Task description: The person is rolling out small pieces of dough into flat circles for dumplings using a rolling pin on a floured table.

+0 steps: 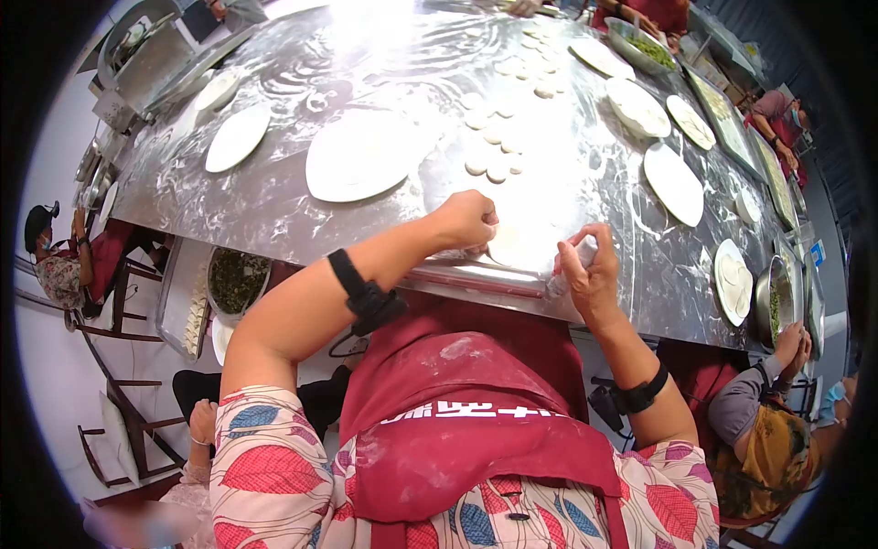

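**Left hand pinches dough, right hand grips a short rod**

I look down on a big shiny metal table with white flour smeared all over it. A bright light makes a white glare at its far side. My landmark is the big white plate. To its right sit many small dough rounds, in a loose trail going away from me. Farther right are more white plates and a metal bowl of green food. Left of the big plate is one more white plate. Nearer to me than the big plate, and low on the left, I see a tray and a bowl of chopped greens. Other people sit off to both sides, by dark chairs.

The short pale rod is right of the big plate and nearer to me. It seems to lie on a slant: its far end leans right, its near end leans left. My right hand is curled around it and hides part.

My left hand pinches the edge of a flat dough piece. My hands are apart, with that dough between them.
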